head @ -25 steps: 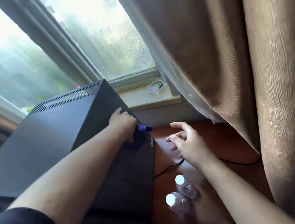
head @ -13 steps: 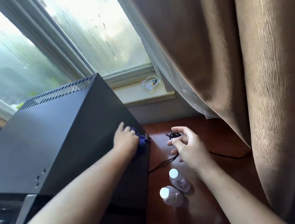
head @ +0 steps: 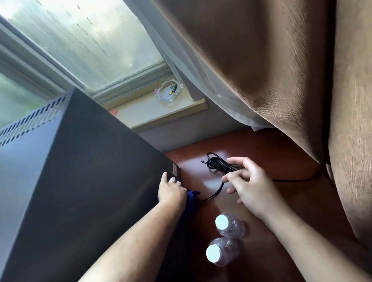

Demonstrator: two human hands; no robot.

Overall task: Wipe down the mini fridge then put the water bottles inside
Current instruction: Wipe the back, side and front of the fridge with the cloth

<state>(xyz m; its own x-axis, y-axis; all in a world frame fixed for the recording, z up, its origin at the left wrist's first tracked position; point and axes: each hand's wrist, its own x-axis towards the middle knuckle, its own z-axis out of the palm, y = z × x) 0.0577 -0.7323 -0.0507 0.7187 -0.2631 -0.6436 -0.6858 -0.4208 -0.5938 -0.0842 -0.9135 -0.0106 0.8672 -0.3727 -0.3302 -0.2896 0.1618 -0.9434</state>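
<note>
Left hand pressing a blue cloth on the mini fridge's side, right hand holding the cord.

The left hand (head: 171,190) is lying flat, fingers stretched out, against the right side wall of the black metal box-shaped mini fridge (head: 71,172), and is pinning a dark blue wiping cloth (head: 191,196) that is sticking out from under the palm at the fridge's lower edge. The right hand (head: 248,182) is hovering just beside it over the reddish-brown wooden worktop (head: 270,152), fingers curled, pinching a bundled thin black power cord (head: 218,164). Two clear plastic water bottles with white caps (head: 227,237) are standing on the worktop, touching each other, just below the right wrist and near the fridge's side, outside the fridge.
</note>
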